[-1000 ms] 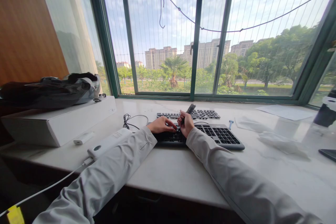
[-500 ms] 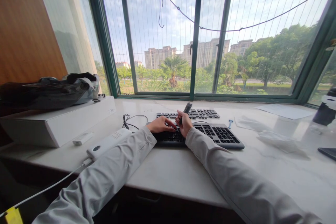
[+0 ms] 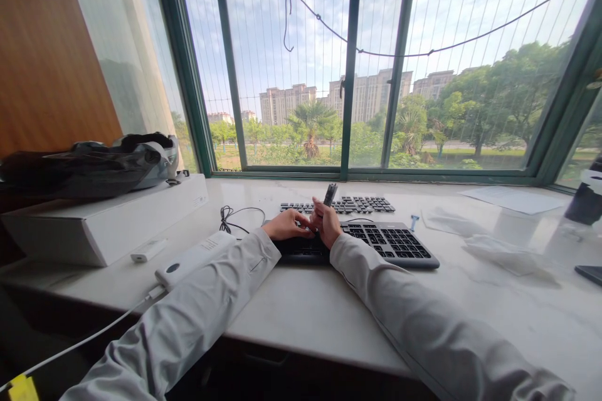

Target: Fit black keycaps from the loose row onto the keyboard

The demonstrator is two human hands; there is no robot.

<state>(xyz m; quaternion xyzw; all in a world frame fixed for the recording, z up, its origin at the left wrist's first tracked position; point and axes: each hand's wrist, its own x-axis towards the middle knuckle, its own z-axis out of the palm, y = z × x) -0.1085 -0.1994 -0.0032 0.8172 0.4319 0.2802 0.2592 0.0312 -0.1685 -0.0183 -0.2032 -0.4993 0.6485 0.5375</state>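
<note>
A dark keyboard [image 3: 407, 247] with its keycaps off lies in front of me, its open key grid showing on the right side. My right hand [image 3: 326, 223] is closed around a slim black tool [image 3: 331, 193], whose upper end sticks up above the fist. The tool's lower end is hidden by the hand. Over the keyboard's left half, my left hand [image 3: 289, 225] rests with fingers bent and their tips drawn together close to the right hand. Whatever is between those fingertips is too small to make out.
Loose black keycaps [image 3: 360, 204] lie in rows behind the keyboard. A small blue tool [image 3: 414, 222] and clear plastic bags [image 3: 503, 250] are to the right. A white power bank [image 3: 195, 258], a coiled black cable [image 3: 228, 218] and a white box [image 3: 103, 219] stand left.
My right hand has shifted slightly left, nearer to the left hand, and the black tool has become more upright. The left hand stays about where it was.
</note>
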